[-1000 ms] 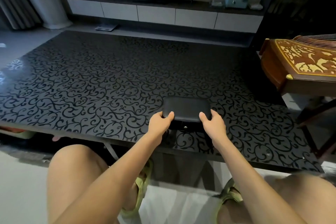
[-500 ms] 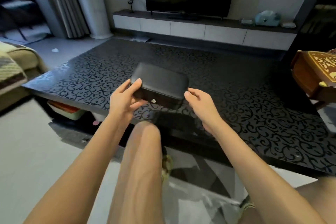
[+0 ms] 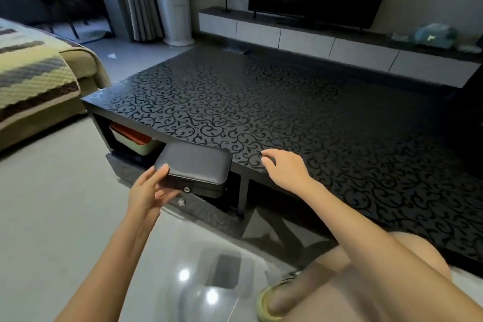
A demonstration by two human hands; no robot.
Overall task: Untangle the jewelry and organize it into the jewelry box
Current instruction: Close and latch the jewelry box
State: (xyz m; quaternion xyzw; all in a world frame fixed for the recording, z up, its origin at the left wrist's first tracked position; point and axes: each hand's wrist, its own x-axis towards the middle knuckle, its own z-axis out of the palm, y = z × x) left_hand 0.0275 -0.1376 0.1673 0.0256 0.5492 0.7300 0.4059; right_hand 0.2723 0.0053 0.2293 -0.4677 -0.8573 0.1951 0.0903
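Presently: black rounded leatherette jewelry box (image 3: 194, 165), long axis crosswise, held off the near edge of the black scroll-patterned surface (image 3: 313, 112); left hand (image 3: 149, 193) grips its left end, right hand (image 3: 286, 168) empty, relaxed, beside its right end

Dim overall, cool light from upper left. Two glare spots on glossy floor (image 3: 52, 204). Dull sheen on jewelry box (image 3: 193, 162) lid. Edges bowed by wide lens; detail soft throughout.

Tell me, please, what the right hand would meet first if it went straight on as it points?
Probably the jewelry box in the left hand; the right hand points leftward toward it above the table edge, though depth is unclear.
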